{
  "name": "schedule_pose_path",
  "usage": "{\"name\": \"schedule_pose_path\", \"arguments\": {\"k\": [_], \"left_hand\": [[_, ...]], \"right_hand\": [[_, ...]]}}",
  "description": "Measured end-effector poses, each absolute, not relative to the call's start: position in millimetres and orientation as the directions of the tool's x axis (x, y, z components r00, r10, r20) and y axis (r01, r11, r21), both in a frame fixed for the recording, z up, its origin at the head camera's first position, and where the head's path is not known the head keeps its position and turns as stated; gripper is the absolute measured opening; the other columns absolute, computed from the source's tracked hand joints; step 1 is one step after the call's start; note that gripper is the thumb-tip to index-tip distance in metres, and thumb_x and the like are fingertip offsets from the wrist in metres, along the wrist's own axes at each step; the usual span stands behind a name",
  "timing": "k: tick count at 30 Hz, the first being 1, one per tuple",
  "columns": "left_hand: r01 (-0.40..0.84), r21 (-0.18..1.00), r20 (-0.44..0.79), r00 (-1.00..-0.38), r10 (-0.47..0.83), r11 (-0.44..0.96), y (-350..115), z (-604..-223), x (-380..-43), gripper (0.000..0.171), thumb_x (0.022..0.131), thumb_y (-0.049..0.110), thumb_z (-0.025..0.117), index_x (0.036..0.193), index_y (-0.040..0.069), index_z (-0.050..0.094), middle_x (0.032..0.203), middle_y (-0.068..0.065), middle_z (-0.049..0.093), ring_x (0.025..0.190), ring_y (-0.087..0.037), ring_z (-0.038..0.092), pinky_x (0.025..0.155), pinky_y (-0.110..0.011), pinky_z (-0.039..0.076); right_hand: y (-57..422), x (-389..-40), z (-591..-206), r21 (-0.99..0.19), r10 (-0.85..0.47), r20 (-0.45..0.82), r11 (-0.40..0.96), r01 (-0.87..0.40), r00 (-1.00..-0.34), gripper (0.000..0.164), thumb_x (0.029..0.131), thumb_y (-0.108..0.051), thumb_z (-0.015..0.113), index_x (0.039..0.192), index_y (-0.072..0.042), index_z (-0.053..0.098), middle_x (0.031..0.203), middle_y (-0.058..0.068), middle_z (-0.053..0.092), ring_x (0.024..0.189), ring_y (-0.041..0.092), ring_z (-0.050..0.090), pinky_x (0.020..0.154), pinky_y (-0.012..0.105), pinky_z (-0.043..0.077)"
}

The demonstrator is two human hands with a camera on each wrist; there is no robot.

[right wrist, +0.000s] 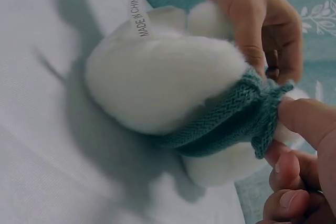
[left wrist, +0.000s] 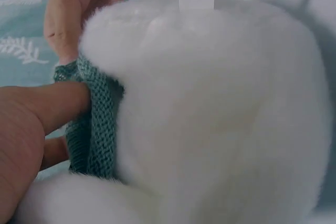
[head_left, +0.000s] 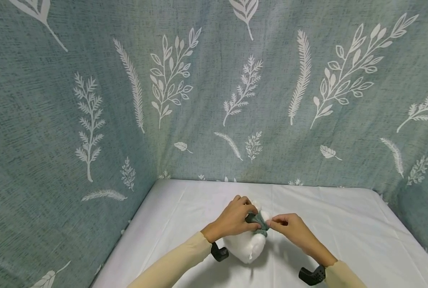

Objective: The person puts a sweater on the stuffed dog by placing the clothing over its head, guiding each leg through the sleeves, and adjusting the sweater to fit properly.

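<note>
White plush toy (head_left: 241, 247) on white-covered table (head_left: 185, 200), teal knit piece (head_left: 259, 221) wrapped round it. Left hand (head_left: 236, 218) — thumb and fingers pinching knit piece. Right hand (head_left: 292, 229) opposite — fingers pinching its edge. Label (right wrist: 139, 14) reads "MADE IN CHINA". Leaf-patterned fabric (head_left: 206, 100) beyond table.

Head view: bright, even light, soft-edged shadows spilling over white tabletop (head_left: 185, 204) below plush toy (head_left: 244, 249) and right of it. Over to left wrist: dimmer, hazy, plush toy's white side nearly flat, little detail. Right wrist now: dim, cool cast, broad blurry shadow left of plush toy; print on tag (right wrist: 139, 17) above it legible, stitches of green knit (right wrist: 220, 124) visible.
</note>
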State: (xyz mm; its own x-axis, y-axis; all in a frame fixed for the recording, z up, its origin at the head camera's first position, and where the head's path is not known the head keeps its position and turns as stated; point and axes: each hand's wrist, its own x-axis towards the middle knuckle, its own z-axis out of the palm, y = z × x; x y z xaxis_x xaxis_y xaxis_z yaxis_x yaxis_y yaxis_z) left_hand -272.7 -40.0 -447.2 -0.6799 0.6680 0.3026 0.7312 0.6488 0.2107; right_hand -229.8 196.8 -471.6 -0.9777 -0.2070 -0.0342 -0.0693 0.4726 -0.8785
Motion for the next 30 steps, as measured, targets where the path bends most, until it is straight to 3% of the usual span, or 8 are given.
{"name": "schedule_pose_path", "arguments": {"k": [3, 8, 14, 21, 28, 30], "left_hand": [[0.739, 0.193, 0.318, -0.669, 0.672, 0.645, -39, -448, -273, 0.031, 0.087, 0.043, 0.083, 0.109, 0.021, 0.079, 0.108, 0.003, 0.062, 0.09, -0.01, 0.046, 0.077, -0.022, 0.039], [0.749, 0.17, 0.338, -0.655, 0.676, 0.641, -36, -450, -272, 0.03, 0.089, 0.039, 0.082, 0.112, 0.02, 0.08, 0.108, 0.003, 0.063, 0.09, -0.01, 0.048, 0.076, -0.021, 0.039], [0.742, 0.191, 0.342, -0.664, 0.665, 0.643, -36, -451, -272, 0.032, 0.087, 0.043, 0.082, 0.107, 0.018, 0.081, 0.106, 0.003, 0.066, 0.088, -0.01, 0.048, 0.075, -0.02, 0.039], [0.776, 0.108, 0.433, -0.6, 0.673, 0.622, -38, -449, -273, 0.009, 0.088, 0.031, 0.084, 0.089, 0.023, 0.081, 0.091, 0.007, 0.068, 0.078, -0.009, 0.049, 0.071, -0.019, 0.039], [0.756, 0.081, 0.316, -0.638, 0.702, 0.65, -46, -443, -270, 0.006, 0.087, 0.018, 0.081, 0.09, 0.023, 0.079, 0.093, 0.009, 0.067, 0.08, -0.01, 0.049, 0.07, -0.021, 0.039], [0.757, 0.088, 0.285, -0.641, 0.712, 0.647, -46, -440, -271, 0.008, 0.087, 0.019, 0.082, 0.094, 0.022, 0.079, 0.094, 0.008, 0.067, 0.08, -0.01, 0.049, 0.07, -0.021, 0.04]], "right_hand": [[194, -231, -471, -0.881, -0.216, -0.009, 0.463, -0.094, -0.976, 0.037, 0.093, -0.041, 0.077, 0.107, -0.007, 0.076, 0.093, 0.002, 0.071, 0.089, 0.023, 0.065, 0.077, 0.039, 0.053], [189, -232, -474, -0.88, -0.172, 0.031, 0.462, -0.108, -0.985, 0.032, 0.09, -0.038, 0.08, 0.097, -0.007, 0.073, 0.077, 0.002, 0.062, 0.072, 0.017, 0.053, 0.063, 0.028, 0.043], [182, -234, -476, -0.851, -0.126, 0.078, 0.508, -0.132, -0.989, 0.027, 0.096, -0.034, 0.075, 0.088, -0.01, 0.068, 0.071, 0.001, 0.055, 0.064, 0.016, 0.048, 0.059, 0.029, 0.04], [187, -236, -476, -0.878, -0.1, 0.061, 0.467, -0.101, -0.993, 0.028, 0.097, -0.032, 0.074, 0.083, -0.009, 0.065, 0.066, 0.002, 0.048, 0.06, 0.014, 0.04, 0.057, 0.028, 0.036], [195, -237, -477, -0.891, -0.107, 0.026, 0.448, -0.072, -0.994, 0.036, 0.096, -0.036, 0.074, 0.082, -0.007, 0.06, 0.067, 0.0, 0.042, 0.062, 0.014, 0.035, 0.059, 0.029, 0.033], [195, -236, -477, -0.894, -0.107, 0.016, 0.445, -0.062, -0.994, 0.037, 0.095, -0.041, 0.075, 0.085, -0.007, 0.063, 0.069, 0.001, 0.046, 0.064, 0.015, 0.039, 0.06, 0.029, 0.035]]}}
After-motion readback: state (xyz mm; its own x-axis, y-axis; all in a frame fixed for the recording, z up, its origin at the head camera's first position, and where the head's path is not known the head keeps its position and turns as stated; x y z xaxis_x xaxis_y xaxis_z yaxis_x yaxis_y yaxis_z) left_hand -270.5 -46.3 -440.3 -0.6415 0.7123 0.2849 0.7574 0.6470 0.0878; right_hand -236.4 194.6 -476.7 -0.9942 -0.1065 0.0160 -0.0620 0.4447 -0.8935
